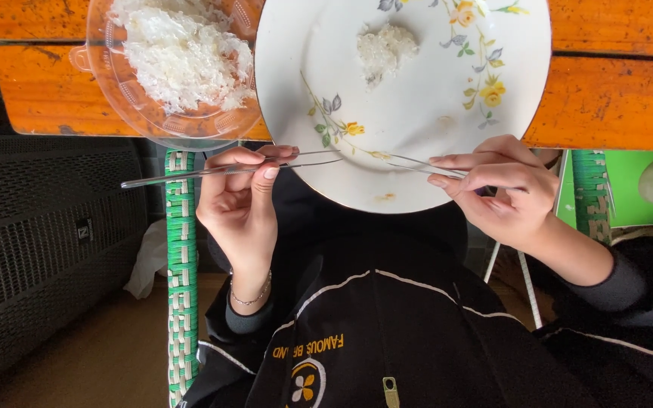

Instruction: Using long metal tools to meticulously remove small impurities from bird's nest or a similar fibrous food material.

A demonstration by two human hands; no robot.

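My left hand (242, 204) is shut on long metal tweezers (190, 174) that lie almost level, tips pointing right. My right hand (504, 193) pinches a second pair of metal tweezers (421, 166), tips pointing left. Both sets of tips meet over the near rim of a white plate with yellow and grey flowers (425, 113). A small clump of white, translucent flaky material (385, 49) lies on the plate's far part. Left of the plate stands a clear plastic bowl (107, 83) holding a bigger heap of the same white flakes (183, 57).
Plate and bowl rest on an orange wooden table (614, 98) and overhang its near edge. Green-and-white woven chair posts (181, 264) flank my lap. A black mesh panel (39, 227) is at left, a green object (636, 189) at right.
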